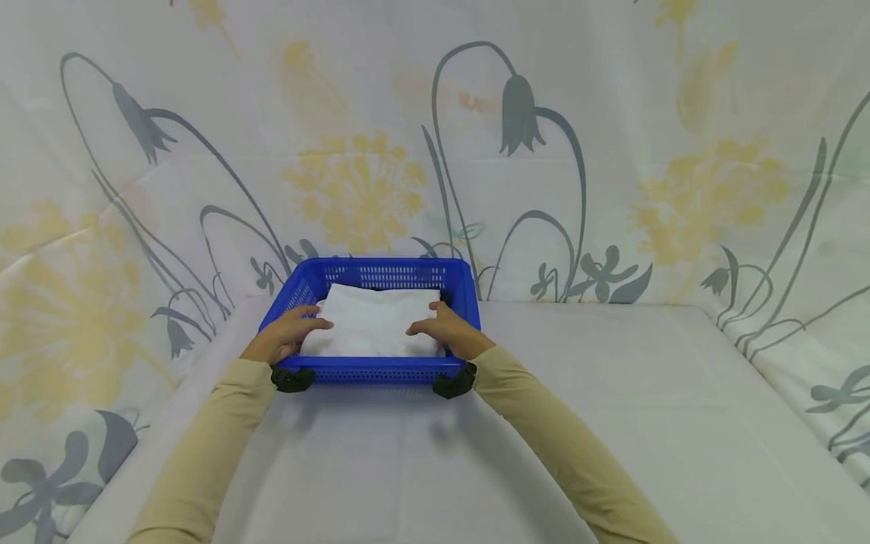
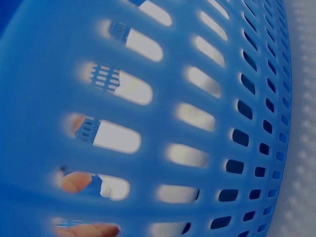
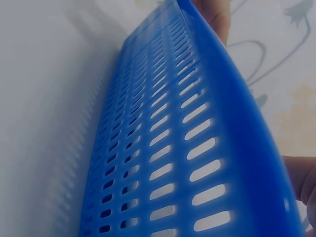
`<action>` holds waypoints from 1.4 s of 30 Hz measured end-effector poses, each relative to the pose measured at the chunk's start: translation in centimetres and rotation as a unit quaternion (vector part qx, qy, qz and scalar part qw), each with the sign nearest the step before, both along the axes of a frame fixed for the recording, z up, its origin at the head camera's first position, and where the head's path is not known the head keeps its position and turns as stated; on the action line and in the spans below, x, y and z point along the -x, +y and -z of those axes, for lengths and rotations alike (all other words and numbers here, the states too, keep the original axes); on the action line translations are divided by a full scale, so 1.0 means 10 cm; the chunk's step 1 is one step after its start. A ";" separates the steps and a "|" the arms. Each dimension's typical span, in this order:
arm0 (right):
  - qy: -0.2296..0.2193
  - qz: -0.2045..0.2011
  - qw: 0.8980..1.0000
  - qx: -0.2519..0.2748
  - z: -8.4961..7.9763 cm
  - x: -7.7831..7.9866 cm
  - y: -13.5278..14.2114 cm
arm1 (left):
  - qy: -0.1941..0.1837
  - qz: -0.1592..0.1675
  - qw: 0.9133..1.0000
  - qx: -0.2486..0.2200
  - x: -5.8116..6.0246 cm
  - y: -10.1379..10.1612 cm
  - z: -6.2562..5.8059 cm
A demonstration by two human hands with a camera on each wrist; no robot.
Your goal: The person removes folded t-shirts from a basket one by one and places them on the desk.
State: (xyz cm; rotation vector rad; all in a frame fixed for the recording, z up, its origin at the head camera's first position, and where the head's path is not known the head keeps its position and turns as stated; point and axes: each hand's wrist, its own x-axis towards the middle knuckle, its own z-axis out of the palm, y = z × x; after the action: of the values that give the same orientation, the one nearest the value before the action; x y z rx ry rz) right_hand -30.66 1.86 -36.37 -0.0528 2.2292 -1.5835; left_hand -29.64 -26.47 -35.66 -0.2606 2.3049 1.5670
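A folded white cloth (image 1: 370,325) lies inside a blue plastic basket (image 1: 374,363) with slotted walls. My left hand (image 1: 284,334) reaches over the basket's left front corner and grips the cloth's left side, thumb on top. On the opposite side, my right hand (image 1: 448,330) holds the cloth's right edge, its thumb also lying over the top. Through the slots of the basket wall (image 2: 163,79) in the left wrist view, white cloth and a fingertip (image 2: 76,181) show. The right wrist view has the basket's rim (image 3: 247,123) close up, with parts of both hands beyond it.
The basket stands on a table covered in white cloth (image 1: 612,393), near its back. Behind rises a white curtain (image 1: 381,91) with grey and yellow flower prints, which also runs along both sides. Dark wrist mounts (image 1: 454,381) hang just before the basket's front wall.
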 end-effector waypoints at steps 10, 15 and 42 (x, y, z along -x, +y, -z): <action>0.001 -0.001 1.000 0.007 0.01 0.02 0.00 | 0.034 -0.005 0.999 0.002 -0.01 -0.02 0.00; -0.007 -0.005 1.000 0.015 0.01 0.03 -0.01 | 0.033 -0.005 0.999 -0.030 -0.02 -0.03 -0.02; 0.004 0.004 1.000 -0.026 0.03 0.08 -0.05 | 0.049 0.015 0.999 -0.011 -0.03 -0.01 -0.01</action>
State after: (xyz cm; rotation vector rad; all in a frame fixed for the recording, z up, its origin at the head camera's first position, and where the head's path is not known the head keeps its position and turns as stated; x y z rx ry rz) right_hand -31.50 1.34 -36.66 -0.0367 2.2782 -1.5317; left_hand -29.36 -26.55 -35.53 -0.1456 2.3520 1.6221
